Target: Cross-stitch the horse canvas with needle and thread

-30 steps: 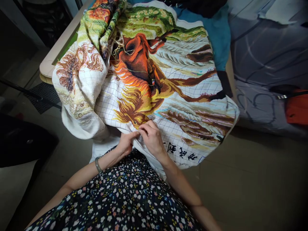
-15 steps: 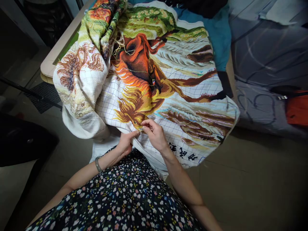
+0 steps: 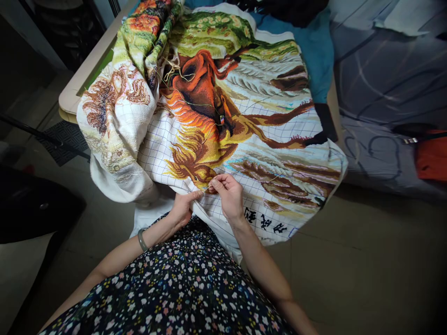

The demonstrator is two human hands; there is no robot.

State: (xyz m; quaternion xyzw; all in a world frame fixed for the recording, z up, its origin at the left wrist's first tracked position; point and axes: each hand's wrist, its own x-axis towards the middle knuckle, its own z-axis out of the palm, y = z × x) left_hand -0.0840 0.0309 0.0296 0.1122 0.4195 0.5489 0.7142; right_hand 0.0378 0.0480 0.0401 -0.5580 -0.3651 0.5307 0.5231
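Note:
A large cross-stitch cloth (image 3: 272, 158) with a horse design and a printed grid spreads over the table and down towards my lap. My left hand (image 3: 182, 207) grips its near edge, thumb on top and fingers hidden underneath. Just right of the left thumb, my right hand (image 3: 228, 193) pinches thumb and forefinger together at the horse's head (image 3: 200, 176). A thin, pale sliver at those fingertips looks like a sewing needle, though it is very small here. Loose yellowish threads (image 3: 176, 70) lie across the upper part of the cloth.
A bunched part of the cloth (image 3: 117, 125), its stitched back showing, hangs over the left of the wooden table (image 3: 71, 95). Teal fabric (image 3: 319, 60) lies beneath at the right. Beyond stands a grey patterned bed or sofa (image 3: 377, 102) with an orange item (image 3: 431, 156).
My right hand has drawn slightly to the right, away from the left thumb, still pinching. My left hand keeps its grip on the cloth in the same place.

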